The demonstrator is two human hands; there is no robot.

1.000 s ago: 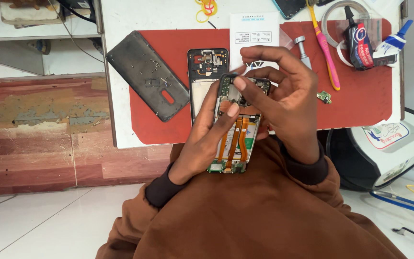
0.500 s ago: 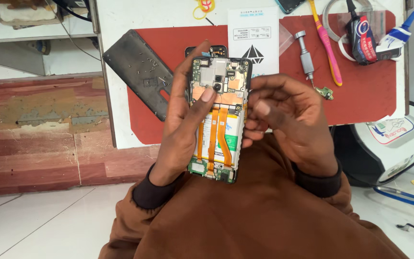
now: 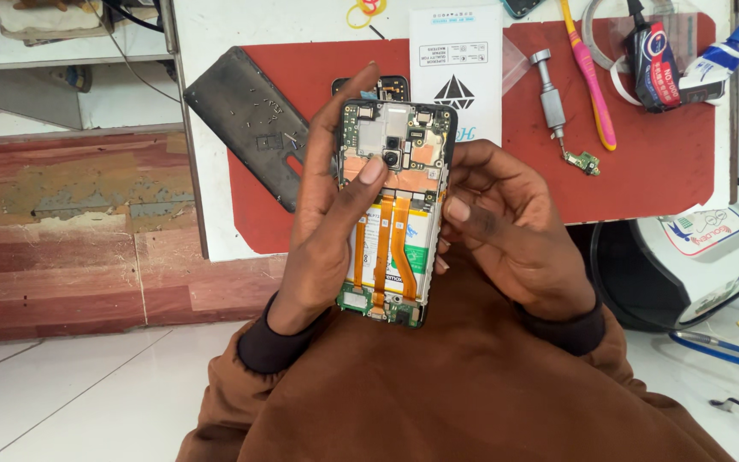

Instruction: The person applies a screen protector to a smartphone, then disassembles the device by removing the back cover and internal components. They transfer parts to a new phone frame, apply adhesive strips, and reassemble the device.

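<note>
The opened phone (image 3: 393,214) was held upright over the lap, just near of the red mat (image 3: 643,171), its back off and board, battery and orange flex cables exposed. The left hand (image 3: 327,222) was wrapped round the phone's left edge, thumb pressed flat near the camera module. The right hand (image 3: 506,231) cupped the right edge, fingers curled narrow against the frame; whether it pinched any small part could not be told. Against a second earlier, the phone had been lifted clear and turned square to the view, and the right hand had come off the top of the board to the side. Work on the board therefore appeared paused for inspection. The back cover (image 3: 245,120) lay far left on the mat, a screwdriver (image 3: 549,94) far right.
</note>
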